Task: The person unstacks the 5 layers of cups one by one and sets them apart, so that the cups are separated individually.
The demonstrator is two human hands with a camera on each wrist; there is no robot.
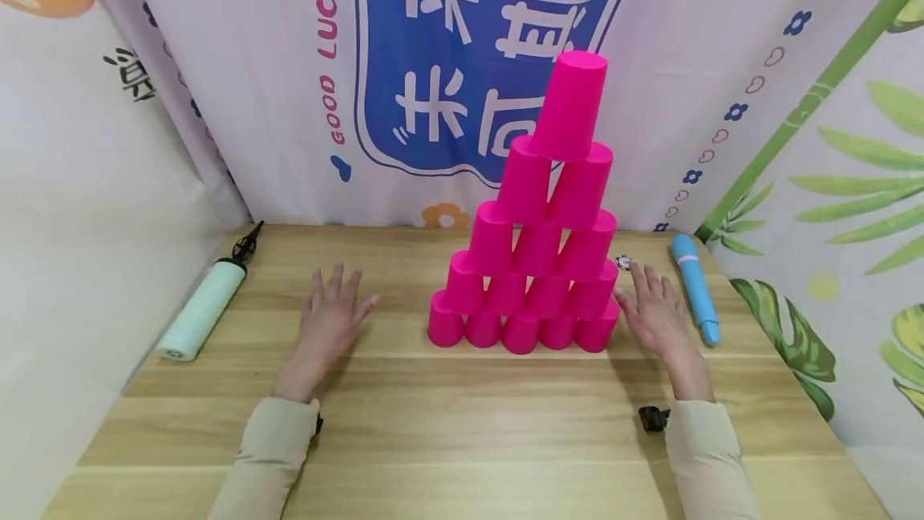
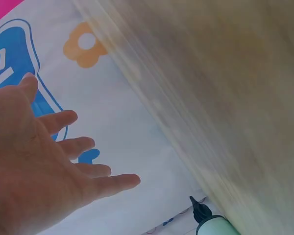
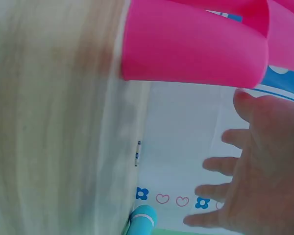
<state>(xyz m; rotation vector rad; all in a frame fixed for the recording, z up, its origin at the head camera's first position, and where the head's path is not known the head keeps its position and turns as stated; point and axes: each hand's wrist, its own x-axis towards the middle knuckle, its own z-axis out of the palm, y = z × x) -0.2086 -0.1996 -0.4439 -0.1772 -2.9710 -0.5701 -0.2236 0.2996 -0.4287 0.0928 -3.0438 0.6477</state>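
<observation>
Pyramid of fifteen pink cups (image 1: 537, 251) on one wooden table (image 1: 462, 432), one pale green pump (image 1: 204, 307) far left of it, left hand (image 1: 330, 323) nearer its left, fingers apart, right hand (image 1: 658, 315) just beside its right, fingers apart, one blue stick (image 1: 696, 287) farther right

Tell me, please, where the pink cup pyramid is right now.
In the head view, the pink cup pyramid stands right of centre on the table, between the left hand and the nearer right hand.

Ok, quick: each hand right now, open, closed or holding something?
Left hand: open, fingers spread, holding nothing.
Right hand: open, fingers spread, holding nothing; thumb beside the pink cup pyramid, contact unclear.
</observation>
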